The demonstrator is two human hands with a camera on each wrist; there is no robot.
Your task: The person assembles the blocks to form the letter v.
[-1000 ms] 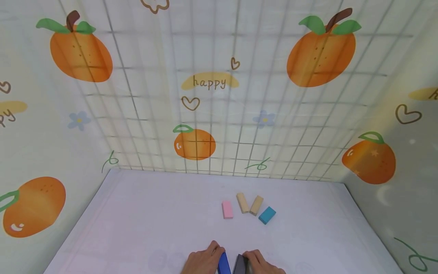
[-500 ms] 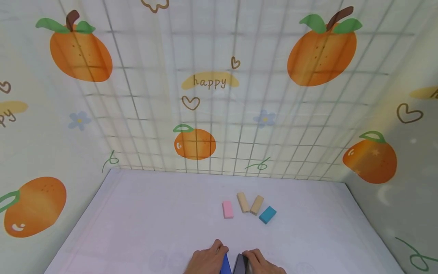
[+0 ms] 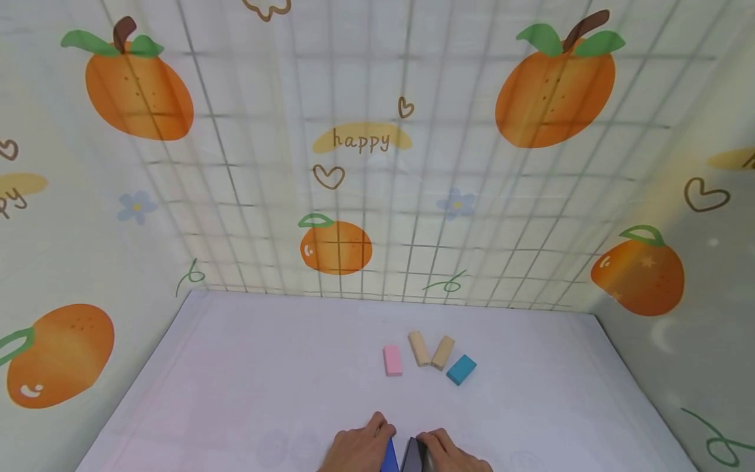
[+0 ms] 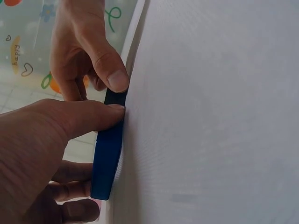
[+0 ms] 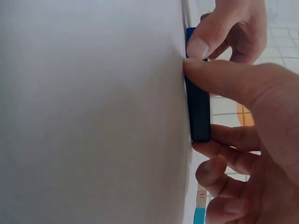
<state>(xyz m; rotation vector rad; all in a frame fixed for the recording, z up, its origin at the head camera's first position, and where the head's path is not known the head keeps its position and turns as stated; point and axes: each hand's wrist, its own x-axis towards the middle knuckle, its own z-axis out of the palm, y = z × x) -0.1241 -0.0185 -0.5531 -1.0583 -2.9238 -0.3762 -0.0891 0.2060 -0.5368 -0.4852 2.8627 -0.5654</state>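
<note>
My left hand [image 3: 358, 448] grips a blue bar-shaped block [image 3: 390, 457] by its sides at the table's near part, thumb on the near side and fingers behind it. A dark grey bar-shaped block [image 3: 414, 453] is held the same way by my right hand [image 3: 451, 452]. In the head view the two blocks form a narrow V, converging toward the bottom edge, where their near ends are cut off. In the left wrist view both thumbs are close together along the blue block [image 4: 107, 154]. The dark block [image 5: 199, 112] lies low against the table in the right wrist view.
Farther back on the white table [image 3: 265, 367] lie a pink block [image 3: 392, 361], two plain wooden blocks [image 3: 419, 349] and a teal block [image 3: 461, 370]. Curtains printed with oranges [image 3: 336, 248] enclose the back and sides of the table.
My left hand has shifted slightly right with the blue block, narrowing the gap to the dark one. My right hand has hardly moved, and the blocks farther back stay where they were.
</note>
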